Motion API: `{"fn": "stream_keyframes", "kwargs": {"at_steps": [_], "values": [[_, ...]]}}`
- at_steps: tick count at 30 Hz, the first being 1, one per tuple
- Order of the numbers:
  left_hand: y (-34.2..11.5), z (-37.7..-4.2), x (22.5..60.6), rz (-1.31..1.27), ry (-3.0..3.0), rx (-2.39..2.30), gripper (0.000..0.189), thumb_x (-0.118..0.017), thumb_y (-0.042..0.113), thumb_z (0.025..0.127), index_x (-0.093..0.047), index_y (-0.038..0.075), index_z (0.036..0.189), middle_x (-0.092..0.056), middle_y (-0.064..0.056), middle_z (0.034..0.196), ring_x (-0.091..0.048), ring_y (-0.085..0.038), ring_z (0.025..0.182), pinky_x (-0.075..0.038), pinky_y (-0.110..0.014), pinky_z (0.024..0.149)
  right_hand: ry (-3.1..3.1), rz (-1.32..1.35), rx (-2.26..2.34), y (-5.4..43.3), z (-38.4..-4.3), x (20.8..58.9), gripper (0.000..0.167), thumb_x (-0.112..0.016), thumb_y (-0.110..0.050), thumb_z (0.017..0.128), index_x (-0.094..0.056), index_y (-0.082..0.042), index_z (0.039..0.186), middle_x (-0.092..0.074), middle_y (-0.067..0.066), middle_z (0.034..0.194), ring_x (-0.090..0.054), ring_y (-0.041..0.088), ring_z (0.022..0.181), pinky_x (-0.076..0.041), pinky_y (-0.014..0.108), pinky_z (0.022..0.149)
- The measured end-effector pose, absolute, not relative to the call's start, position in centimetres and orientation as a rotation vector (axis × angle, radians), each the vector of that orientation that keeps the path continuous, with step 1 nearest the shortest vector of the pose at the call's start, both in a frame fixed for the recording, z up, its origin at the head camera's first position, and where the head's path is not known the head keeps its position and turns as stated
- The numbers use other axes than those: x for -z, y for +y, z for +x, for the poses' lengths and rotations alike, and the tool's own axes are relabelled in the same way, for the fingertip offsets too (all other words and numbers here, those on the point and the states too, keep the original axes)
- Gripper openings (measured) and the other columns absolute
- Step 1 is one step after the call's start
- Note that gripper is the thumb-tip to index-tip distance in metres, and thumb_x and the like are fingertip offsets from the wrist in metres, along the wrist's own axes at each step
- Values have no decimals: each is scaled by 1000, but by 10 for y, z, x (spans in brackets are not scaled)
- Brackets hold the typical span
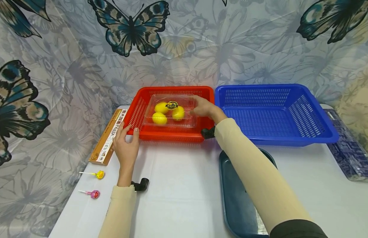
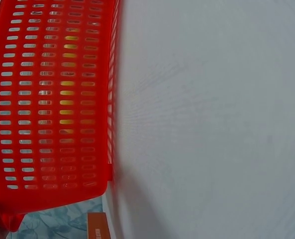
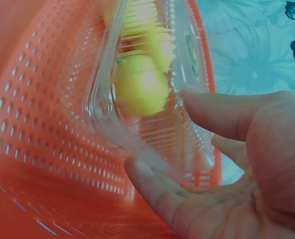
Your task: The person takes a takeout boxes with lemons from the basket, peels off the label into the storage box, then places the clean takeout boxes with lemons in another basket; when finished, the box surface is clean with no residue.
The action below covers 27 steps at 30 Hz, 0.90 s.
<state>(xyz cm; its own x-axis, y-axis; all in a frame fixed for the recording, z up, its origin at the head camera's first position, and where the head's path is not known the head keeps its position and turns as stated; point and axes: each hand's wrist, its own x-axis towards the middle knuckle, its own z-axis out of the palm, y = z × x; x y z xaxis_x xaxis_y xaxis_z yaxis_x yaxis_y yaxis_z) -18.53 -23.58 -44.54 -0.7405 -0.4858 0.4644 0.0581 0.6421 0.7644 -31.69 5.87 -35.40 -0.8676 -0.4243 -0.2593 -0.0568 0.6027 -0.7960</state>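
A clear plastic box [image 1: 186, 120] of yellow lemons [image 1: 159, 118], with a dark and gold label on its lid, lies inside the red basket [image 1: 172, 136]. My right hand [image 1: 204, 107] is at the box's right end, fingers spread, with fingertips close to its edge. In the right wrist view the thumb [image 3: 217, 112] reaches the lid's edge and a finger lies near the box's corner. My left hand [image 1: 125, 145] holds the red basket's front left corner, the thumb at the front rim. Most of that hand is out of the left wrist view.
A blue basket [image 1: 258, 138] stands right of the red one. In front is a dark tray [image 1: 240, 205], partly under my right arm. A pasta box [image 1: 107, 138] and two lollipops [image 1: 99, 174] lie at the left. A dark blue patterned bundle [image 1: 350, 148] lies at the right edge.
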Motion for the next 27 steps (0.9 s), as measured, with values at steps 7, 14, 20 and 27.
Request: {"fn": "stream_keyframes", "kwargs": {"at_steps": [7, 14, 20, 27], "values": [[-236, -184, 443, 313, -2195, 1065, 40, -71, 33, 94, -72, 5, 123, -53, -8, 154, -51, -44, 126, -37, -59, 101, 2289, -319, 1293, 60, -317, 355, 70, -66, -7, 96, -34, -14, 159, -29, 10, 166, -52, 33, 128, -52, 48, 106], [-237, -184, 445, 317, -2202, 1072, 41, -70, 34, 95, -72, 5, 124, -52, -8, 155, -49, -42, 133, -37, -60, 104, 2188, -249, 1506, 62, -319, 359, 53, -68, -12, 96, -49, -15, 145, -49, 13, 146, -58, 32, 114, -50, 50, 108], [-238, -184, 445, 327, -2209, 1074, 40, -70, 34, 95, -73, 7, 124, -52, -7, 155, -47, -40, 136, -36, -60, 106, 2201, -272, 1539, 62, -320, 361, 36, -68, -22, 98, -53, -12, 130, -53, 12, 128, -57, 30, 104, -54, 48, 101], [-237, -184, 444, 328, -2213, 1082, 39, -69, 35, 95, -73, 7, 122, -51, -7, 155, -45, -36, 142, -34, -59, 110, 2248, -293, 1465, 62, -320, 360, 47, -67, -16, 98, -53, -18, 143, -52, 13, 135, -57, 29, 105, -59, 41, 93]]}}
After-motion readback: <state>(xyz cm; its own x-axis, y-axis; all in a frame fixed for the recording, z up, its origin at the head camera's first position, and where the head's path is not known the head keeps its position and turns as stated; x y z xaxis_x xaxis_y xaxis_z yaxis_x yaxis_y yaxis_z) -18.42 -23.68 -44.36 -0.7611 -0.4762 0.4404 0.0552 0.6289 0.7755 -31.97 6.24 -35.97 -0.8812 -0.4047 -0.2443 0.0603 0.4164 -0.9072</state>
